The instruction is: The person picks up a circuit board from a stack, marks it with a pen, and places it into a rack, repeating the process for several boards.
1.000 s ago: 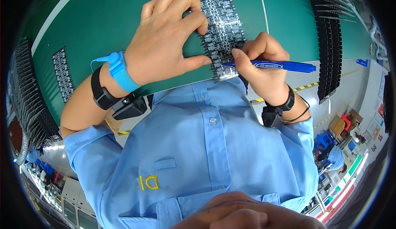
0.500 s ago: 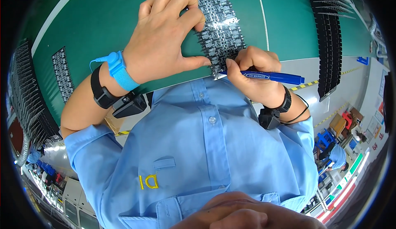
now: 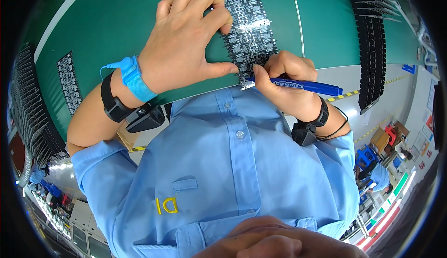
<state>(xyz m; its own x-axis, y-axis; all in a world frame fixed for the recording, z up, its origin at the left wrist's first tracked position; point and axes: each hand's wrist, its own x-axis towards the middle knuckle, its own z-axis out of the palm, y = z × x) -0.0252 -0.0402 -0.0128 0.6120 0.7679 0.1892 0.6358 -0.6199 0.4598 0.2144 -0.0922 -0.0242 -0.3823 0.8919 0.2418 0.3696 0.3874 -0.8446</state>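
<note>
A long black-and-white circuit board panel (image 3: 249, 30) lies on the green tabletop, running from the far side to the near edge. My left hand (image 3: 186, 39) is bent over its left side, the thumb touching the edge near the close end and the curled fingers at the edge farther up. In my right hand (image 3: 291, 79) is a blue marker pen (image 3: 307, 86), gripped like a writing tool. Its tip points left at the panel's near end; whether it touches cannot be made out. A blue wrist strap (image 3: 136, 79) circles my left wrist.
Another circuit board panel (image 3: 70, 81) lies at the left of the green mat (image 3: 111, 16). A black slotted rack (image 3: 372, 58) stands at the right, with upright boards at its far end. A row of upright boards (image 3: 30, 102) lines the far left.
The marker pen has tilted and shifted very slightly, its tip a little farther from me. My left hand and the panel have stayed almost still.
</note>
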